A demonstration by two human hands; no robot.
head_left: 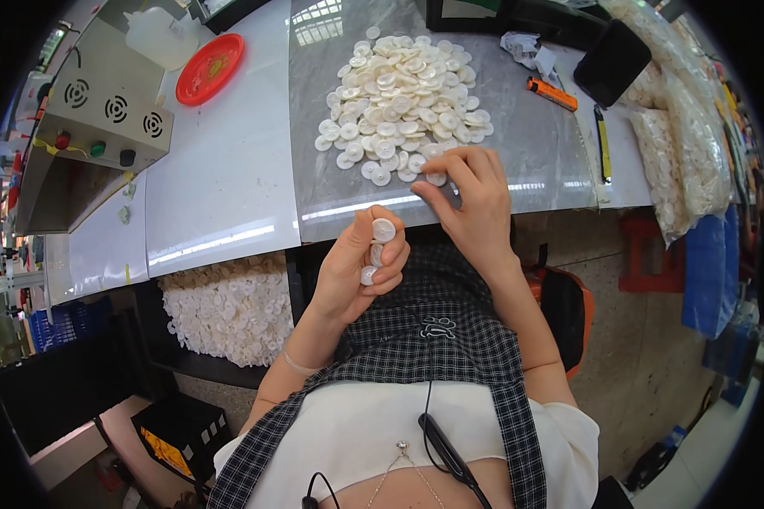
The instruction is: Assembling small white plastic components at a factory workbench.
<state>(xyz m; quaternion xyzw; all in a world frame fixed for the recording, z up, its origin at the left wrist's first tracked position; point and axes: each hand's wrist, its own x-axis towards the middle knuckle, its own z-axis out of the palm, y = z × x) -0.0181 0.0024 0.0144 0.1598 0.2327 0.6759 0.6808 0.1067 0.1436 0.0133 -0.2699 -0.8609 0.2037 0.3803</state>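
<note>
A heap of small white round discs (403, 85), each with a little raised centre, lies on the grey tabletop in front of me. My left hand (365, 259) is closed around several of these discs, just off the table's near edge; one disc (384, 230) shows at the thumb and index finger, with others between the lower fingers. At the near right edge of the heap, my right hand (471, 191) has its thumb and index finger apart. A disc (435, 179) sits in the gap between them, seemingly on the table.
A black bin of white pieces (229, 310) stands below the table on the left. A metal box with knobs (102, 119), a red dish (210, 69) and a white jug (161, 38) are farther left. An orange marker (552, 93), a cutter (603, 144) and filled plastic bags (696, 153) lie right.
</note>
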